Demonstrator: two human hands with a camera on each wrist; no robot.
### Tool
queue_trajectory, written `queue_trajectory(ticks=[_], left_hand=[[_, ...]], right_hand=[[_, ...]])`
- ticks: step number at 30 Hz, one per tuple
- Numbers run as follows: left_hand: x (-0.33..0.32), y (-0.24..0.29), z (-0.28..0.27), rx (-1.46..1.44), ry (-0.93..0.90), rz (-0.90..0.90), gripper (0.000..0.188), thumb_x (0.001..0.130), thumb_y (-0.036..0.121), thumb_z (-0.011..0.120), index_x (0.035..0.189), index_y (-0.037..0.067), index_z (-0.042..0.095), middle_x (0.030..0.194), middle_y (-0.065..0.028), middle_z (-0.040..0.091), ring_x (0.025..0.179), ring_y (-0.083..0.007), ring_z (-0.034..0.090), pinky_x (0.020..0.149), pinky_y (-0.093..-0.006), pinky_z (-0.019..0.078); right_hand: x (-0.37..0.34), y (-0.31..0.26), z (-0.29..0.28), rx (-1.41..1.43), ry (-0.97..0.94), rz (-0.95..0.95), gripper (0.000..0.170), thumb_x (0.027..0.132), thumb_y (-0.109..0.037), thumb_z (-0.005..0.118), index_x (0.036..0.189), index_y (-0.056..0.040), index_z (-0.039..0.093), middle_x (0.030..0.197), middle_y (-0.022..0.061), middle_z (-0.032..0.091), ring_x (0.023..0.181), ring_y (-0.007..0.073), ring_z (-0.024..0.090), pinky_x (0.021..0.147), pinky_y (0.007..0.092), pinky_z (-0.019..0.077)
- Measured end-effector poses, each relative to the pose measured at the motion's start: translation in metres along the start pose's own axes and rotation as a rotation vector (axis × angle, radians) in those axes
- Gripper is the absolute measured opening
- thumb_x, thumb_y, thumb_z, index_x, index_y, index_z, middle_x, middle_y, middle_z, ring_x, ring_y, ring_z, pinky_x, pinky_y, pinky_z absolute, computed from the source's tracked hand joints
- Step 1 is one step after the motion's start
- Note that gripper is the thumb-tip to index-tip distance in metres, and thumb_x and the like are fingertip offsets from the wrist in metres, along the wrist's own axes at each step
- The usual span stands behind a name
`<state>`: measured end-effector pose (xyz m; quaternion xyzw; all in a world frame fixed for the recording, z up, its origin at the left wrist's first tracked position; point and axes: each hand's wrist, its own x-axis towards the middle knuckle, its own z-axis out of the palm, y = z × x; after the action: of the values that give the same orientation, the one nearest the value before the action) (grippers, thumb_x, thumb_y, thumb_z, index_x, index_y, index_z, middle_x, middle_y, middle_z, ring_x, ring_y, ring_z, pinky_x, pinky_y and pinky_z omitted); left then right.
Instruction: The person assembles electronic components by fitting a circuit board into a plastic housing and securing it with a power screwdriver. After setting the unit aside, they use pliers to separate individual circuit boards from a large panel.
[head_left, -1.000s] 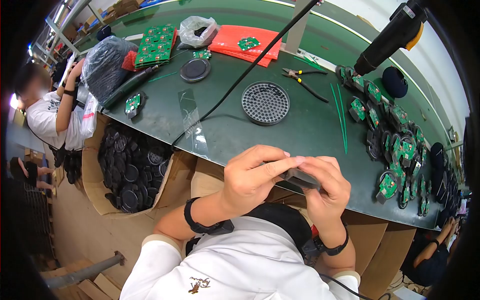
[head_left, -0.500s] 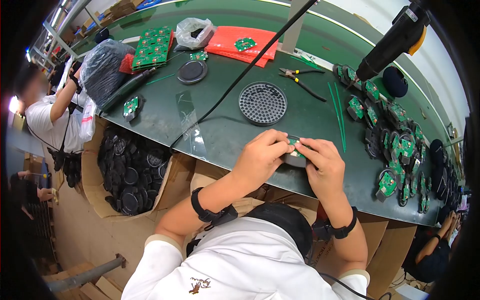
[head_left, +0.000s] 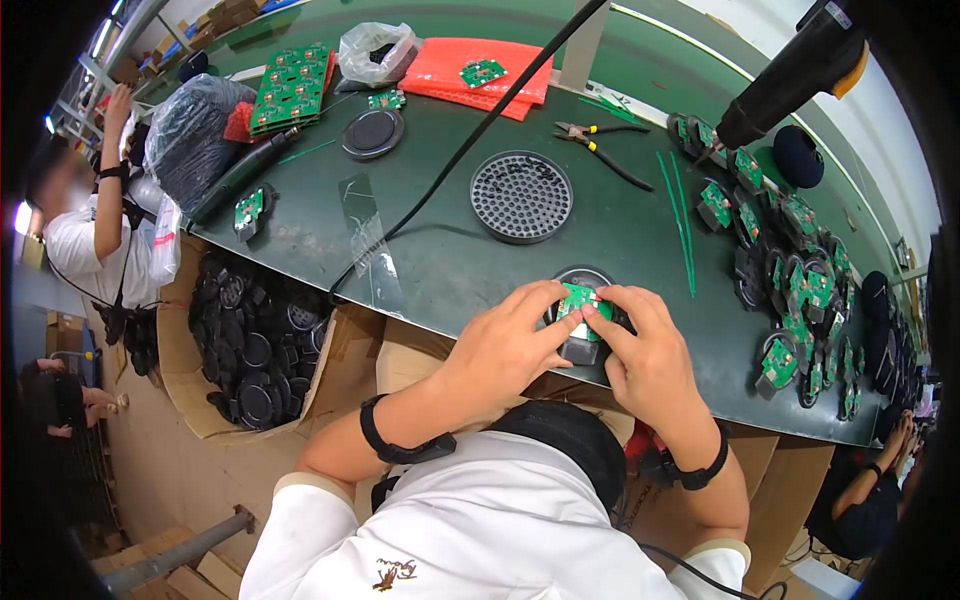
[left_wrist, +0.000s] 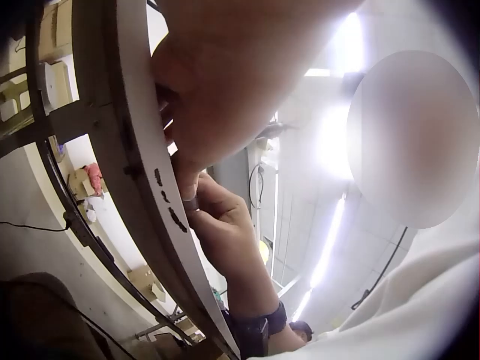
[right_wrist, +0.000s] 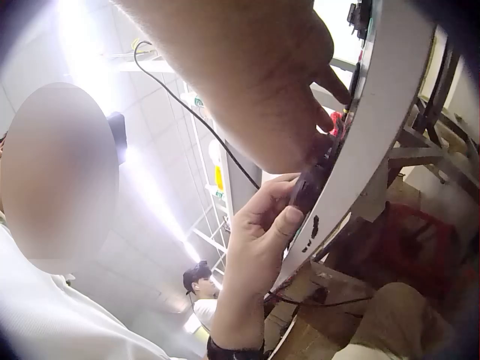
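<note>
On the work table's near edge lies a round black housing (head_left: 580, 349) with a green circuit board (head_left: 578, 298) on it. My left hand (head_left: 500, 342) grips the housing's left side, its thumb on the board. From the other side my right hand (head_left: 652, 352) holds the same piece, thumb and forefinger meeting at the board. The right wrist view shows the dark housing (right_wrist: 306, 190) with my left hand (right_wrist: 259, 244) curled round it and my right hand (right_wrist: 300, 82) above. In the left wrist view the hands hide most of it.
A perforated black disc (head_left: 521, 197) lies beyond the hands, with pliers (head_left: 606, 150) behind. Many housings with boards (head_left: 800, 290) are heaped at the right, under a hanging electric screwdriver (head_left: 790, 85). A carton of black parts (head_left: 172, 372) stands left, below the table (head_left: 450, 270).
The piece has come down from in front of the body to the table edge and turned from edge-on to board side up. Both hands moved with it, and the fingers shifted onto the board.
</note>
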<state>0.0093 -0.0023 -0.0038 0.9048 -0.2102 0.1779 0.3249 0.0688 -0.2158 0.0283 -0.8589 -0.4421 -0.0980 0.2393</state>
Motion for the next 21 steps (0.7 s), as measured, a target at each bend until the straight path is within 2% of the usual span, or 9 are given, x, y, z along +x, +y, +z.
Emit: queue_trajectory(ticks=[9,15,17,21], left_hand=[[0.001,-0.004,-0.001,-0.01,-0.018,0.005,0.054,0.07,0.018,0.083,0.121,0.006,0.07,0.128,-0.0154,0.061,0.119,-0.0353,0.062,0.093,-0.0415,0.0572],[0.008,0.002,-0.009,-0.081,-0.044,-0.045,0.055,0.072,0.027,0.085,0.12,0.005,0.072,0.128,-0.0153,0.062,0.118,-0.035,0.062,0.093,-0.0424,0.0565],[0.007,0.003,-0.006,-0.056,-0.044,-0.107,0.057,0.073,0.035,0.085,0.122,0.007,0.073,0.128,-0.0153,0.062,0.117,-0.035,0.063,0.093,-0.0422,0.0564],[0.003,-0.001,0.002,-0.024,-0.025,-0.095,0.058,0.074,0.04,0.084,0.123,0.011,0.074,0.128,-0.0158,0.063,0.117,-0.0353,0.064,0.093,-0.0423,0.0567]], right_hand=[[0.009,0.004,-0.003,0.018,-0.02,-0.003,0.042,0.069,0.008,0.066,0.11,-0.0037,0.073,0.122,0.0132,0.063,0.112,0.0355,0.061,0.086,0.0424,0.0573],[0.019,0.01,-0.008,0.016,-0.083,-0.009,0.034,0.07,0.005,0.068,0.102,-0.0044,0.072,0.117,0.0112,0.065,0.108,0.0333,0.063,0.083,0.0415,0.0583],[0.021,0.012,-0.007,0.003,-0.093,-0.022,0.03,0.07,0.003,0.07,0.099,-0.0047,0.073,0.116,0.0101,0.066,0.106,0.032,0.064,0.081,0.0407,0.0586],[0.019,0.018,-0.005,0.044,-0.087,-0.015,0.028,0.071,0.001,0.071,0.098,-0.005,0.073,0.117,0.0098,0.066,0.104,0.0314,0.064,0.079,0.0398,0.0586]])
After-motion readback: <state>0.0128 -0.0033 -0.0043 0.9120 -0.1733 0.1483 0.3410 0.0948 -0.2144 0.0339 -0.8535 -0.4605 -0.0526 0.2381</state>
